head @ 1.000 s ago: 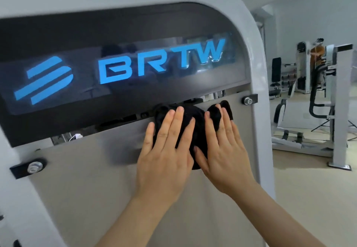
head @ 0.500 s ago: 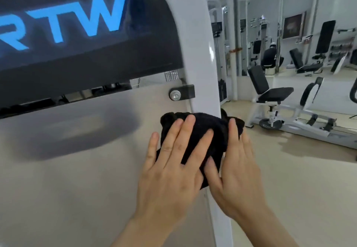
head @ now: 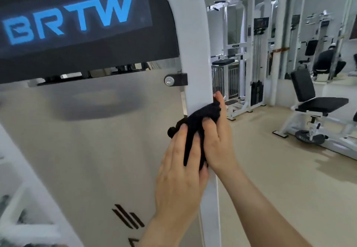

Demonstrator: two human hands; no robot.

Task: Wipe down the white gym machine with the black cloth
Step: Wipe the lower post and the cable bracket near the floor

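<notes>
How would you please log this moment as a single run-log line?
phase: wipe | left hand: presses black cloth flat | right hand: grips black cloth round white upright

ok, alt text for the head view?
The left hand presses and right hand grips a black cloth on the white gym machine's upright post, below a dark panel lettered BRTW in blue. A black-padded bench stands behind.

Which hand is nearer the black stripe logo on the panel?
Left. The left hand lies just up-right of the logo, on the cloth; the right hand is farther right, across the white post.
</notes>
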